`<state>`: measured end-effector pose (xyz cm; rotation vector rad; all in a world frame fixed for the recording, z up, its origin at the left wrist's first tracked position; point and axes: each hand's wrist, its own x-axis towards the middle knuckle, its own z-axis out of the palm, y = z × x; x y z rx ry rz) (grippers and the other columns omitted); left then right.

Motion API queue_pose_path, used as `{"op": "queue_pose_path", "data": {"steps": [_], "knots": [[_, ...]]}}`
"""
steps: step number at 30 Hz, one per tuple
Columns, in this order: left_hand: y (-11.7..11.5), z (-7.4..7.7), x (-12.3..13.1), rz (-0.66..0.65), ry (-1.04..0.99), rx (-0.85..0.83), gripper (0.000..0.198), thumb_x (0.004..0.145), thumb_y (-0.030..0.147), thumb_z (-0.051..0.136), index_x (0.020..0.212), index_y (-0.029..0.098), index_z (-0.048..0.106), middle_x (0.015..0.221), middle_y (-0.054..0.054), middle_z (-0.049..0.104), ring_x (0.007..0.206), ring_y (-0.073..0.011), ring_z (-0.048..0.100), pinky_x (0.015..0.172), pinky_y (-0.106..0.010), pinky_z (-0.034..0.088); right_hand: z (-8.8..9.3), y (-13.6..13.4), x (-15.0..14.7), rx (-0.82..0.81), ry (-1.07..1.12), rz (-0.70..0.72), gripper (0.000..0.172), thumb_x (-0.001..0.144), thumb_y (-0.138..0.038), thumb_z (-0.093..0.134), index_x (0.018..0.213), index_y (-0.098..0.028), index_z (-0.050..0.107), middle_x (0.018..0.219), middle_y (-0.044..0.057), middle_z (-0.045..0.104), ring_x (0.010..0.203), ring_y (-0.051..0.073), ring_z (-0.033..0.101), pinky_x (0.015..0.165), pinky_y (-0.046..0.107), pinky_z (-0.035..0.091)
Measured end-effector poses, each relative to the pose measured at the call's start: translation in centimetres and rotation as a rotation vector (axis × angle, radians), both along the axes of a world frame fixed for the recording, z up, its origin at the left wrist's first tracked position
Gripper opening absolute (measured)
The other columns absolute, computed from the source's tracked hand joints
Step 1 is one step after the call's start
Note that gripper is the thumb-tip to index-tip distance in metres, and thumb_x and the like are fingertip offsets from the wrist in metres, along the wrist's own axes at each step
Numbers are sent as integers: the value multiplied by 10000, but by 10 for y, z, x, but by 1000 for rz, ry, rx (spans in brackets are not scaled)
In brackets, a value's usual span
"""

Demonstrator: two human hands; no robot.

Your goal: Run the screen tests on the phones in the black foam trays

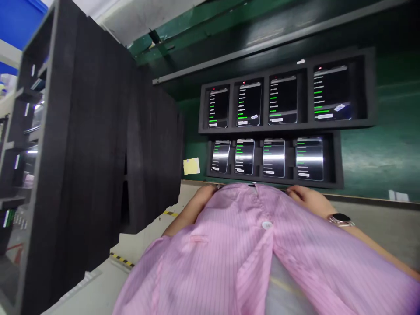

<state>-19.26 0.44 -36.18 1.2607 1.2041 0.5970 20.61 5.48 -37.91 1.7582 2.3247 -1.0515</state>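
Note:
My left hand (207,190) is at the bench's front edge, its fingers mostly hidden behind the pink striped smock (229,236). My right hand (308,197) wears a watch (341,218) on the wrist and lies at the same edge, just below the near tray. Its visible fingers are bent and closed; what they hold, if anything, is hidden. Directly ahead, the near black foam tray (337,162) holds several phones (274,158) with lit screens. Behind it, the far black tray (370,87) carries another row of lit phones (282,99), two with small white stickers.
A tall stack of black foam trays (95,144) stands close on the left, with phones in the outermost one. A yellow note (191,166) lies on the green bench top (377,153). A metal rail (236,54) runs behind the trays.

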Motion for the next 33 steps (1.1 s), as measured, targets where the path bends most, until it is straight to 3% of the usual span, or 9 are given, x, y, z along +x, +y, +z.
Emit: {"op": "queue_pose_path", "data": {"steps": [3, 5, 7, 10, 14, 19, 26, 29, 33], "knots": [[7, 3, 0, 6, 450, 111, 452, 977, 611, 478, 917, 306, 806, 954, -53, 770, 968, -279, 676, 970, -450, 523, 2, 10, -7, 79, 25, 8, 549, 1016, -435, 336, 1186, -120, 752, 1168, 208, 742, 1096, 310, 688, 979, 393, 533], [19, 3, 8, -12, 588, 202, 412, 1029, 526, 496, 1157, 262, 785, 1254, -108, 730, 1243, -311, 634, 1126, -471, 482, -1, 16, -17, 245, 24, 29, 597, 1018, -467, 338, 1282, -91, 718, 1315, 238, 674, 1282, 358, 593, 1142, 476, 447], [36, -1, 21, -42, 749, 308, 401, 1018, 486, 605, 1328, 258, 718, 1503, -127, 593, 1512, -354, 428, 1279, -519, 344, -7, 21, -27, 361, -9, 31, 617, 1026, -501, 355, 1370, -102, 677, 1469, 244, 577, 1416, 399, 480, 1220, 572, 349], [58, -10, 43, -96, 924, 369, 561, 990, 480, 697, 1501, 272, 597, 1685, -127, 393, 1624, -414, 204, 1337, -626, 183, -19, 29, -36, 404, -58, 55, 622, 1038, -530, 390, 1487, -151, 594, 1623, 226, 437, 1537, 427, 325, 1249, 679, 231], [71, -16, 58, -123, 958, 363, 633, 1001, 521, 686, 1551, 239, 553, 1727, -141, 324, 1632, -443, 154, 1334, -682, 93, -29, 35, -41, 381, -82, 94, 664, 1035, -545, 402, 1567, -161, 503, 1673, 221, 376, 1577, 441, 247, 1244, 732, 164], [72, -17, 60, -123, 996, 363, 658, 990, 571, 692, 1558, 267, 557, 1737, -133, 310, 1630, -459, 155, 1325, -704, 86, -30, 37, -46, 395, -114, 67, 730, 1047, -566, 374, 1626, -123, 418, 1693, 238, 334, 1585, 457, 213, 1237, 756, 134], [75, -22, 61, -133, 1035, 379, 624, 978, 559, 715, 1533, 302, 589, 1736, -111, 318, 1631, -449, 162, 1333, -673, 108, -28, 40, -50, 362, -207, 87, 702, 1038, -582, 383, 1594, -170, 498, 1714, 193, 324, 1588, 455, 201, 1240, 751, 152], [71, -26, 54, -40, 1014, 394, 640, 976, 545, 722, 1550, 314, 558, 1738, -103, 312, 1636, -422, 165, 1338, -645, 145, -25, 41, -42, 367, -201, 67, 724, 1031, -615, 370, 1585, -169, 503, 1715, 199, 324, 1590, 458, 196, 1240, 750, 155], [57, -33, 34, 189, 1016, 326, 738, 976, 526, 719, 1600, 237, 454, 1751, -179, 232, 1642, -413, 143, 1331, -619, 190, -24, 36, -10, 419, -197, -66, 824, 1018, -651, 390, 1643, -113, 382, 1702, 243, 311, 1588, 463, 191, 1244, 741, 145]]}}
